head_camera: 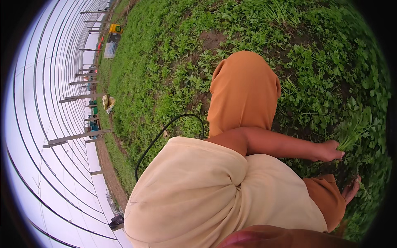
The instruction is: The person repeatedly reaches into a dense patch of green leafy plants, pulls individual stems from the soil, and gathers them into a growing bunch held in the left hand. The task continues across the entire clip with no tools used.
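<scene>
My left hand (pixel 331 150) is closed around the stems of a small bunch of leafy green herbs (pixel 355 133), just above the low plants at right. That arm reaches from a cream shirt (pixel 192 186) past my raised knee in orange trousers (pixel 245 90). The other orange trouser leg (pixel 327 198) is lower right, and what appears to be a bare foot (pixel 351 189) sticks out from it among leaves. My right hand is out of view. A close patch of skin (pixel 288 237) lies along the bottom edge; which body part it is, I cannot tell.
Dense leafy plants (pixel 139 83) cover much of the soil, with bare patches (pixel 212 40). Loose stems with roots (pixel 282 15) lie at the top. A black cable or hose (pixel 155 139) loops behind the shirt. Wooden posts (pixel 77 138), a sack (pixel 108 104) and a yellow container (pixel 115 28) line the tunnel's side.
</scene>
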Tool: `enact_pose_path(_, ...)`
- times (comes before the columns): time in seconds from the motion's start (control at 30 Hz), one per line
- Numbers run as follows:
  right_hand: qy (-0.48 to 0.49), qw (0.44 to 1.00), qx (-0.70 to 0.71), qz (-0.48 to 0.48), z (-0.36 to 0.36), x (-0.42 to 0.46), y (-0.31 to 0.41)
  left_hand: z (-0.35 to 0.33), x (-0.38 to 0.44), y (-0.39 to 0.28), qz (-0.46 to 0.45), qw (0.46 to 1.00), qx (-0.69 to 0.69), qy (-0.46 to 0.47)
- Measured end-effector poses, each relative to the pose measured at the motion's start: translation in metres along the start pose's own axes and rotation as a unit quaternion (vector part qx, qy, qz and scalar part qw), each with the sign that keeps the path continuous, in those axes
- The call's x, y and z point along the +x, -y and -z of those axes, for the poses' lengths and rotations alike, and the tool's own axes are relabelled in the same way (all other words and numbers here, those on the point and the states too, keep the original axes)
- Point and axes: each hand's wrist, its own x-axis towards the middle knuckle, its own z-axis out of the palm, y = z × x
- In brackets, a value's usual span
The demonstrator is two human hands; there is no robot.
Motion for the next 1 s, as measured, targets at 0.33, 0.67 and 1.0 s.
enact_pose_path(0.33,0.287,0.953,-0.076,0.054,-0.063,-0.024,0.036,0.005,0.026,0.012,-0.136,0.935,0.319,-0.08)
enact_pose_path(0.67,0.202,0.968,-0.11,0.099,-0.093,-0.023,-0.036,0.021,0.017,0.002,-0.02,1.0,0.005,-0.014)
enact_pose_path(1.0,0.167,0.918,-0.298,0.2,-0.099,-0.048,0.047,0.023,0.032,0.022,0.141,0.988,0.065,0.007)
